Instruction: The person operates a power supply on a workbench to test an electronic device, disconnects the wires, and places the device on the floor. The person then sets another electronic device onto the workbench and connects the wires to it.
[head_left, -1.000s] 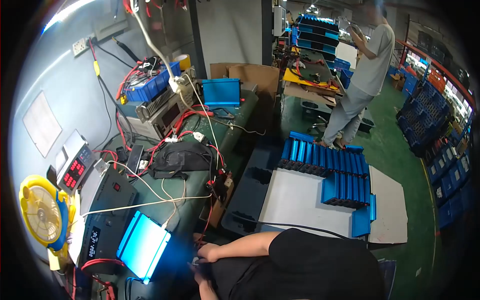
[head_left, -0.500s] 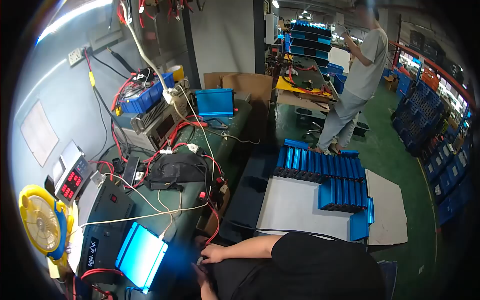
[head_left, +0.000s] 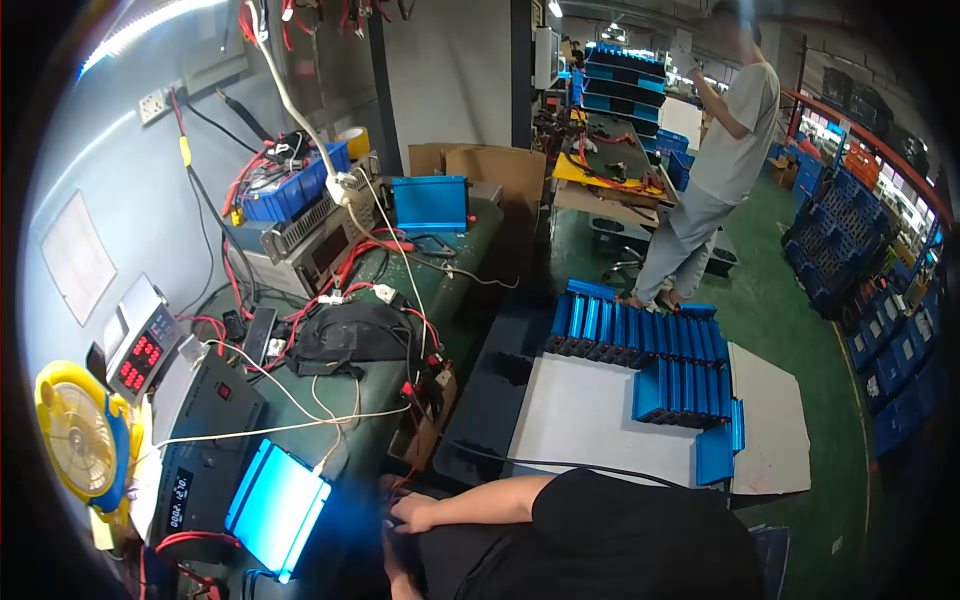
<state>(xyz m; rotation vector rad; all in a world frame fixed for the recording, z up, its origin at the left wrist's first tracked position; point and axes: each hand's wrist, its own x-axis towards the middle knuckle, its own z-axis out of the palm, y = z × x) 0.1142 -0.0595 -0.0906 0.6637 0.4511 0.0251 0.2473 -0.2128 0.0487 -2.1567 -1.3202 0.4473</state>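
Observation:
At the bottom centre, my right hand (head_left: 412, 511) is closed at the edge of the green bench, with a thin red wire running down beside it. What it holds is too small and dark to name. My left hand (head_left: 391, 549) is just below it, close to it, with its fingers mostly in shadow. Left of both hands, a shiny blue box (head_left: 278, 510) lies on the bench with a white cable plugged into its upper right corner. Beside it stands a grey instrument (head_left: 208, 443) with a lit display.
A yellow fan (head_left: 82, 440) and a red-digit meter (head_left: 146, 355) stand at left. A black bag (head_left: 352, 335) and cables lie behind. Blue units (head_left: 640, 335) stand in rows on a white board (head_left: 570, 410). A person (head_left: 735, 140) stands further back.
The view has shifted, moving the bench and blue units in the frame. The red wire near my right hand hangs differently. Both hands stay close together at the bench edge.

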